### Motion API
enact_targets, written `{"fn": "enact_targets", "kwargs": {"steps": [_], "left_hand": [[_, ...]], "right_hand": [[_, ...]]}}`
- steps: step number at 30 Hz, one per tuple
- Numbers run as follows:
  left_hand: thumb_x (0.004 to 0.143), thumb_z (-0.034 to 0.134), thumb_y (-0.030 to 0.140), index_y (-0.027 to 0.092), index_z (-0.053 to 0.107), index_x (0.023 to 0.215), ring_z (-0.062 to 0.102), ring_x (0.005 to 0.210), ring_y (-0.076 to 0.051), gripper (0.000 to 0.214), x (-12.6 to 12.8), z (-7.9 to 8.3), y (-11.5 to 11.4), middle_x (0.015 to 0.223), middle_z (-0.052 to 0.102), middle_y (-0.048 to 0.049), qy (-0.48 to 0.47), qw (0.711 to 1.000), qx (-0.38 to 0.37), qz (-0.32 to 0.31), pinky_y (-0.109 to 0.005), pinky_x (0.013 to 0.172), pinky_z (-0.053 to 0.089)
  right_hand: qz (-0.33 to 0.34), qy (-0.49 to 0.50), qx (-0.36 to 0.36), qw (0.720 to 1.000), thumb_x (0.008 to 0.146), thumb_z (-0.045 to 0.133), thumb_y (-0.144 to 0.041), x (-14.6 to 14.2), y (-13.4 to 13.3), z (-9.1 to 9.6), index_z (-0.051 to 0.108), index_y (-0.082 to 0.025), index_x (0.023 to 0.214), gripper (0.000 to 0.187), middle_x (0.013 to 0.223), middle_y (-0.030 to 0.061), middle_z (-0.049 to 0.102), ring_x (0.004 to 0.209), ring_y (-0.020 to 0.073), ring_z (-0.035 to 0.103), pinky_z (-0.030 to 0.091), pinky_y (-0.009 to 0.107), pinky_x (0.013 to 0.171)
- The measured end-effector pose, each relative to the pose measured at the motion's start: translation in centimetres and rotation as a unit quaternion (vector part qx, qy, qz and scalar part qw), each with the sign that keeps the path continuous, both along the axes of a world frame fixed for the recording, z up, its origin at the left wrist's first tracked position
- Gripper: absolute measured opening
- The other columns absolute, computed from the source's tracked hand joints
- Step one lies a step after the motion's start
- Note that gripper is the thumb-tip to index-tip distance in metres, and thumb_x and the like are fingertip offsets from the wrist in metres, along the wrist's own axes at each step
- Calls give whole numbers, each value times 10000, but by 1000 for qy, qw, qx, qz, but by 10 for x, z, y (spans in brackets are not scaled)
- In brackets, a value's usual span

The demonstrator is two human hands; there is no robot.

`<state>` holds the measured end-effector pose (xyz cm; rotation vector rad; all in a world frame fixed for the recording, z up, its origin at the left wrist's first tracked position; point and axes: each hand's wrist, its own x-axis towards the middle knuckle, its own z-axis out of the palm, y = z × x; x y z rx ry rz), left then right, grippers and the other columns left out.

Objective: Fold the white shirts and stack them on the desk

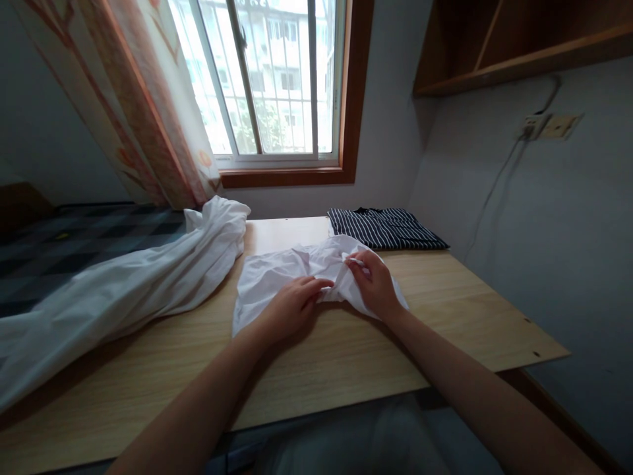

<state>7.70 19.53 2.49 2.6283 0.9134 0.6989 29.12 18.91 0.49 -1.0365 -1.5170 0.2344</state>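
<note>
A crumpled white garment (277,270) lies on the wooden board in front of me; its exact kind is hard to make out. With thumb and fingers pinched, my right hand (373,280) grips a fold of it near its right side. My left hand (295,303) rests at the near edge of the same cloth, index finger stretched toward the right hand. Its thumb and other fingers are partly hidden under the palm, so I cannot see whether fabric is caught between them. Behind the right hand sits a folded black-and-white striped garment (388,229).
A long heap of white cloth (163,284) runs along the left of the wooden tabletop (475,297). Beyond it is a dark checked surface (103,244). A window (277,86) with a patterned curtain (133,99) stands behind. A shelf (534,63) and a wall socket (558,126) are at right.
</note>
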Motion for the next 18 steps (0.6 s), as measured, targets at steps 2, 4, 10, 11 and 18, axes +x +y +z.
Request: {"fn": "enact_targets", "kwargs": {"steps": [2, 4, 10, 11, 18], "left_hand": [[932, 389, 188, 233, 640, 1215, 638, 999, -211, 381, 1, -6, 2, 1093, 698, -61, -33, 999, -30, 6, -339, 913, 484], [927, 400, 214, 216, 670, 1164, 643, 976, -204, 359, 3, -10, 4, 1096, 704, -60, -77, 995, -68, 19, -324, 899, 495], [863, 485, 290, 196, 726, 1018, 646, 953, -218, 302, 4, -13, 15, 1002, 745, -38, -165, 971, -161, 60, -328, 904, 491], [851, 499, 303, 191, 730, 1009, 647, 935, -217, 301, 4, -13, 16, 985, 746, -38, -178, 967, -174, 60, -323, 886, 494], [794, 579, 332, 171, 692, 918, 567, 691, -148, 232, 4, -14, 18, 793, 676, -13, -245, 941, -225, 65, -247, 651, 450]], "right_hand": [[-4, 10, -22, 1000, 952, 504, -400, 0, 0, -1, 560, -219, 837, 222, 913, 34, 646, 865, 181, 591, 471, 315, 830], [-2, 13, -41, 999, 960, 483, -417, 1, 0, 0, 558, -220, 876, 228, 899, 30, 636, 841, 179, 587, 473, 311, 801], [33, -158, -18, 987, 783, 720, -508, 1, -6, 1, 590, -218, 1006, 389, 1002, 66, 636, 965, 244, 562, 423, 404, 917], [46, -189, -25, 981, 745, 756, -515, -1, -7, 0, 600, -216, 1035, 445, 1007, 68, 641, 967, 250, 560, 417, 415, 925], [60, -222, -25, 973, 846, 667, -261, -4, -3, -4, 713, -203, 850, 74, 877, 61, 650, 903, 229, 570, 440, 387, 867]]}}
